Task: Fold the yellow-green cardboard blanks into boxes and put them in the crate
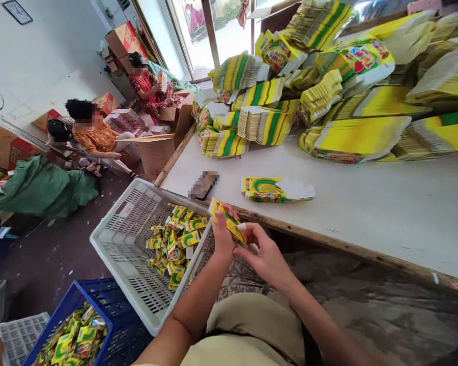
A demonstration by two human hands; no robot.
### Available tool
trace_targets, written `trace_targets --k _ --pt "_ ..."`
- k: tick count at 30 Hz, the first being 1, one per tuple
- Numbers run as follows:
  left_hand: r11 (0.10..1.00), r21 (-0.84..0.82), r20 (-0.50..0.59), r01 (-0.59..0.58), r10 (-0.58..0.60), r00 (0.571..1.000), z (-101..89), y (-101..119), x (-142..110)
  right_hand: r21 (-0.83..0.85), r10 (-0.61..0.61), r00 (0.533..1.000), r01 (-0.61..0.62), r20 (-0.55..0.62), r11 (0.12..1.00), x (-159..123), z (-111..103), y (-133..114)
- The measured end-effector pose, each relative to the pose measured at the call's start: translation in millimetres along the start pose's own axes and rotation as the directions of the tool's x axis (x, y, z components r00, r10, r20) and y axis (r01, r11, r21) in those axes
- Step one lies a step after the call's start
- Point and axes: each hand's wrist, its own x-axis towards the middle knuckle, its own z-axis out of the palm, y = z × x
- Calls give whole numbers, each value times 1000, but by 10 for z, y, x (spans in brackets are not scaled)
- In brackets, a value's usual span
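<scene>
A small yellow and green carton (229, 223) is held over the table's front edge, between my two hands. My left hand (223, 234) is closed around it, thumb along its upper face. At the carton's near end, the thumb and fingers of my right hand (265, 254) pinch at the end; a white covering shows on one fingertip. Just beyond my hands, a short stack of flat cartons (277, 189) lies on the white table (366, 203). Left of my hands stands a white plastic crate (118, 254) with several folded cartons (175, 239) in it.
Large bundles of flat cartons (267, 122) are piled along the table's back. A phone (204, 184) lies near the table's corner. A blue crate (110, 320) of small packets stands at lower left. Two people sit beyond, among cardboard boxes (156, 152) and a green sack (49, 185).
</scene>
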Motion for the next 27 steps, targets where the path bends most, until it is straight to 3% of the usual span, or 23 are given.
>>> trace_targets --k 4,8,10,12,14,16,18,20,22,24,26,27 --pt "993 116 175 -33 12 984 -146 -75 -106 -2 18 994 -18 -104 1000 16 -162 102" --pt "986 169 231 -1 -38 972 -316 -30 -67 -75 -28 984 15 -173 997 15 -408 121" --pt "975 221 359 -6 -76 930 -436 77 7 -193 -112 971 71 -213 979 5 -541 93" --pt "972 223 506 -68 -56 861 -562 243 80 -331 -248 941 163 -231 929 -9 -672 53" --pt "958 223 582 -178 15 813 -642 428 118 -489 -395 901 266 -181 831 -28 -770 6" --pt "897 319 629 -305 40 776 -636 563 102 -615 -500 865 370 -45 696 -48 -798 -47" --pt "784 480 692 -395 -61 719 -548 597 39 -648 -543 829 486 130 587 -71 -749 -99" --pt "692 600 697 -402 -205 688 -430 534 -48 -626 -572 794 557 208 546 -100 -656 -130" --pt "658 662 649 -357 -265 713 -341 428 -130 -606 -593 801 512 81 608 -130 -568 -117" --pt "670 658 617 -344 -217 757 -305 333 -195 -498 -526 827 378 -196 780 -157 -512 -53" --pt "686 607 650 -401 -138 747 -306 274 -242 -229 -301 886 230 -352 946 -176 -483 50" --pt "686 585 674 -432 -115 729 -312 255 -260 -72 -166 927 150 -337 986 -184 -474 107"
